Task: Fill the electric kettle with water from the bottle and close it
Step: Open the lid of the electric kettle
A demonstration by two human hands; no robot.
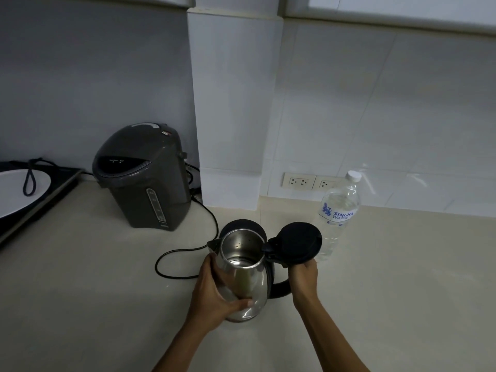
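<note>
A: What can't you make out around the kettle (pixel 243 275)?

B: The left hand (pixel 214 296) covers part of its steel side, and the right hand (pixel 302 272) hides the top of the handle. The kettle blocks most of the black base (pixel 243 224) behind it.

A: And the lid (pixel 298 242)?

B: It stands open and hides the foot of the bottle (pixel 338 216). The bottle also screens part of the second wall socket (pixel 326 183).

A: Anything cut off?

B: Both forearms leave at the bottom edge. The white plate (pixel 18 191) and the dark tray under it run off the left edge. The markings on the water dispenser (pixel 145 178) are too small to read.
</note>
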